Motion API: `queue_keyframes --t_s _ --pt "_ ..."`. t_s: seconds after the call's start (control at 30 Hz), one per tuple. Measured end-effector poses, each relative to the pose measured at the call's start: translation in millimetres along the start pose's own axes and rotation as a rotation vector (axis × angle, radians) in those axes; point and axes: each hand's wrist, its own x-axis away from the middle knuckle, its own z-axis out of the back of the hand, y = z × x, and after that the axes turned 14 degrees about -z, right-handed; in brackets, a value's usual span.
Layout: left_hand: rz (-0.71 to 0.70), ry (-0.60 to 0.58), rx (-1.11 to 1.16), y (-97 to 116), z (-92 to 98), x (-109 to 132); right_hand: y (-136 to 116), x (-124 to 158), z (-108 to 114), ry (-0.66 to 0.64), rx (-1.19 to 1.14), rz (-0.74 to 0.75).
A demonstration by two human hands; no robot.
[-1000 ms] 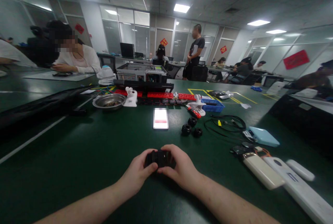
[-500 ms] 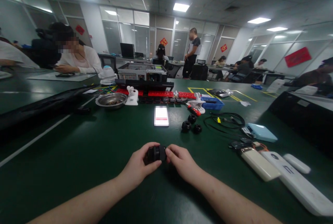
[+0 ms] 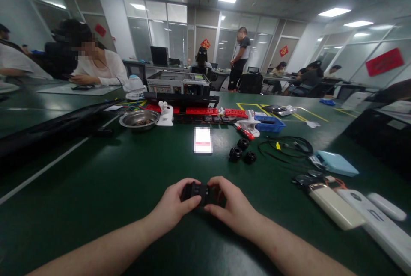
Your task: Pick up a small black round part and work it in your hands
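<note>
Near the front of the green table, my left hand point(image 3: 173, 203) grips a small black cylindrical part point(image 3: 198, 191) with ridges round it. Thumb and fingers close on its left side. My right hand point(image 3: 236, 204) is at the part's right end with thumb and fingers spread apart in a curve; whether a fingertip touches it I cannot tell. Beyond the hands lie three black ridged round pieces point(image 3: 243, 151) in a cluster. A white card with a blurred face point(image 3: 203, 140) lies ahead of the held part.
A metal bowl point(image 3: 140, 120) with small bits stands at the back left. Behind are an open computer case point(image 3: 178, 82), a red-handled tool point(image 3: 245, 132) and a blue tray point(image 3: 271, 124). Cables point(image 3: 289, 149), a light-blue box point(image 3: 337, 163) and a cream power bank point(image 3: 337, 206) lie right. A co-worker point(image 3: 99, 68) sits far left.
My right hand has loosened from a pinch at the part's right end, its thumb and fingers now apart. The left hand keeps its hold. The view has shifted slightly.
</note>
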Motion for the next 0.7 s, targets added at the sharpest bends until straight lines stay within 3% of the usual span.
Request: queue_keyframes --t_s 0.17,0.43,0.53,0.7 --pt "0.0 0.04 -0.031 1 -2.0 2 5 -7 1 -0.051 -0.196 -0.002" --pt "0.045 -0.001 -0.049 8 -3.9 4 4 -9 2 -0.115 -0.103 -0.076" --pt "0.027 0.001 0.005 5 -2.5 4 2 -7 1 -0.083 -0.095 -0.033" --pt "-0.04 0.001 0.121 -4 0.7 2 -6 1 3 0.047 0.118 0.151"
